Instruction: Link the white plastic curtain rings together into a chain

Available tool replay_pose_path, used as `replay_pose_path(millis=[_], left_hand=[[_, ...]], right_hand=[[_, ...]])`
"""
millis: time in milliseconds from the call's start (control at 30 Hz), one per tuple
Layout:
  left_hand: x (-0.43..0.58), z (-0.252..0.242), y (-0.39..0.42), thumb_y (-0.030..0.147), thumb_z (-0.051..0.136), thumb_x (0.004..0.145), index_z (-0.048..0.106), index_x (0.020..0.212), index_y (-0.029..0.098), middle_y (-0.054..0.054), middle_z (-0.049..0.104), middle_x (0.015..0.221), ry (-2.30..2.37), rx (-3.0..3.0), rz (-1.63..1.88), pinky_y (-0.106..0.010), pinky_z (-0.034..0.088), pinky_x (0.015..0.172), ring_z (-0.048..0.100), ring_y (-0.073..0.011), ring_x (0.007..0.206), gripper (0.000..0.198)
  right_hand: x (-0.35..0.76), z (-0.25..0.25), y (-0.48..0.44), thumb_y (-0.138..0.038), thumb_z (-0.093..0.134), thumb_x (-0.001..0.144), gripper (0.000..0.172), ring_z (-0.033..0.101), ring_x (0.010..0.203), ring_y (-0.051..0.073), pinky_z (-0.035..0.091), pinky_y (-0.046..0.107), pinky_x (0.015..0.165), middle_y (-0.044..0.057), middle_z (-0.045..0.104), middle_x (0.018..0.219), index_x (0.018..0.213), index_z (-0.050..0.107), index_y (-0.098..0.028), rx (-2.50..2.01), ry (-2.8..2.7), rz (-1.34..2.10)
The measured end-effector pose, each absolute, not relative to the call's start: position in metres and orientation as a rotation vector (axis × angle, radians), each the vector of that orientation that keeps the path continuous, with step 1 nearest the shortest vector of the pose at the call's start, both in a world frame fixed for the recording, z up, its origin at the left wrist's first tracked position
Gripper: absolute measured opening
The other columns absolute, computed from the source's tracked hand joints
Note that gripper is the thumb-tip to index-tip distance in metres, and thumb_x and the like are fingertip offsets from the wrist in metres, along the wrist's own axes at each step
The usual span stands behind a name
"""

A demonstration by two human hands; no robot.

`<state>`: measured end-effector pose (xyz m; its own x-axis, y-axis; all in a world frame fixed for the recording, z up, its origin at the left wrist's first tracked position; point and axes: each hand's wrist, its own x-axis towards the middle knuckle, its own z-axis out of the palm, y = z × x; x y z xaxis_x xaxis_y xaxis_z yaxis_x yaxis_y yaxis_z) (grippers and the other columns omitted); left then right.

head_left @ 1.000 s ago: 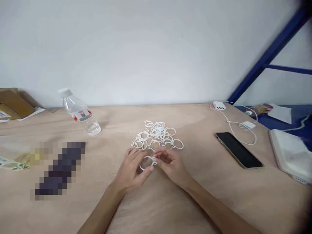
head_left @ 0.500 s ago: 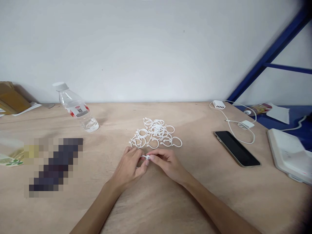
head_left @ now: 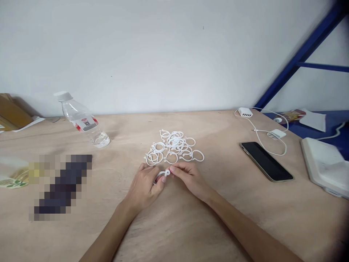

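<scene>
Both my hands are close together on the plywood table (head_left: 188, 222), just below a loose pile of white plastic curtain rings (head_left: 173, 147). My left hand (head_left: 143, 185) grips a single open white plastic ring (head_left: 161, 175) by its curved side. My right hand (head_left: 189, 180) pinches the small round eyelet end of that ring (head_left: 167, 173) between thumb and fingers. Fingers of both hands hide part of the ring. Neither hand touches the pile, though my right fingertips come close to its lower edge.
A clear water bottle (head_left: 84, 122) lies on the table at left, beside a pixelated dark object (head_left: 64, 185). At right are a black smartphone (head_left: 265, 162), a white USB charger (head_left: 245, 112) with cables, and a white flat package (head_left: 323, 165). Blue metal framing (head_left: 302, 62) rises beyond the table.
The ring has turned in my fingers, and its eyelet end now stands up at my right hand. Both hands stay together, and the view has shifted slightly.
</scene>
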<state>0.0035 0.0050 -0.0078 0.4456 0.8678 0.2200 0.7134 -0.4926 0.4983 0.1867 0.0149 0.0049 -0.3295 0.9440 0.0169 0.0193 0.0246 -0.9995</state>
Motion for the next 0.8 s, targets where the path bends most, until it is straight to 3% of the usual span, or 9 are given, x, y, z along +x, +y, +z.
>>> replay_pose_path(millis=[233,400,633,700,800], left_hand=[[0.003,-0.008,0.006,0.04,0.028,0.092,0.038,0.062,0.019,0.001,0.05,0.058,1.428,2.314,0.569,-0.035,0.032,0.072,0.044,-0.0163,0.058,0.037],[0.004,-0.007,0.006,0.041,0.029,0.092,0.035,0.06,0.02,0.001,0.049,0.057,1.438,2.315,0.57,-0.034,0.033,0.07,0.043,-0.0157,0.057,0.039],[0.004,-0.011,0.006,0.038,0.032,0.091,0.038,0.059,0.02,0.001,0.05,0.056,1.418,2.392,0.641,-0.033,0.034,0.067,0.043,-0.0151,0.055,0.037],[0.004,-0.01,0.005,0.037,0.033,0.091,0.038,0.059,0.02,0.001,0.051,0.056,1.421,2.391,0.667,-0.033,0.035,0.067,0.044,-0.0152,0.055,0.037],[0.003,-0.009,0.005,0.037,0.033,0.092,0.037,0.059,0.02,0.0,0.051,0.056,1.431,2.364,0.692,-0.033,0.035,0.068,0.044,-0.0159,0.056,0.037]], right_hand=[[0.186,0.006,0.014,-0.036,0.053,0.087,0.029,0.055,0.072,0.014,0.042,0.027,0.073,-0.001,0.062,0.069,0.069,0.067,-0.018,-1.038,-1.497,1.394],[0.184,0.003,0.013,-0.036,0.06,0.083,0.023,0.056,0.073,0.014,0.042,0.027,0.071,0.0,0.064,0.073,0.075,0.068,-0.017,-1.039,-1.53,1.44],[0.185,0.002,0.013,-0.036,0.061,0.081,0.023,0.054,0.067,0.014,0.042,0.028,0.066,-0.001,0.061,0.066,0.068,0.064,-0.018,-1.089,-1.543,1.416],[0.184,-0.001,0.012,-0.034,0.057,0.085,0.021,0.057,0.073,0.016,0.045,0.03,0.07,0.001,0.064,0.073,0.075,0.066,-0.018,-1.13,-1.552,1.27],[0.181,-0.008,0.011,-0.024,0.053,0.087,0.017,0.056,0.091,0.022,0.046,0.038,0.083,0.007,0.065,0.094,0.096,0.067,-0.019,-1.228,-1.684,0.79]])
